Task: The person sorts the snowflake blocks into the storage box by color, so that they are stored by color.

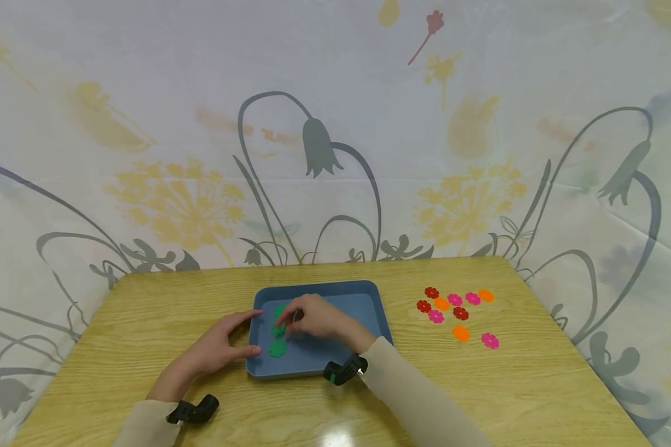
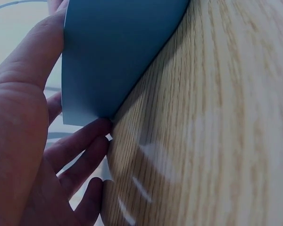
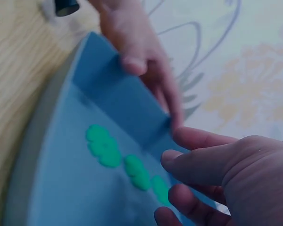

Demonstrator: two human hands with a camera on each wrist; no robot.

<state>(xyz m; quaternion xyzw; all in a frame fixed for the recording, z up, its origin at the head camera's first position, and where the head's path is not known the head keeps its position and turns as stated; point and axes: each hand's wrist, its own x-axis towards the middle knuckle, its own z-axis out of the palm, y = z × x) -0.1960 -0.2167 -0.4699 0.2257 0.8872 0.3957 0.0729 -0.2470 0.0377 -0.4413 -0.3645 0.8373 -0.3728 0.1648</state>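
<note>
Right fingers (image 1: 289,310) over green discs (image 1: 278,348) — blue tray (image 1: 307,359) beneath, long axis left-to-right

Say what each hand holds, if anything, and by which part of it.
Left hand: the blue tray, by the rim of its left end. Right hand: nothing visibly held.

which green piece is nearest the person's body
The front green piece, at the row's near end; the middle piece and back piece lie farther away.

Left hand (image 2: 26,136) against the blue tray (image 2: 115,52)
</note>
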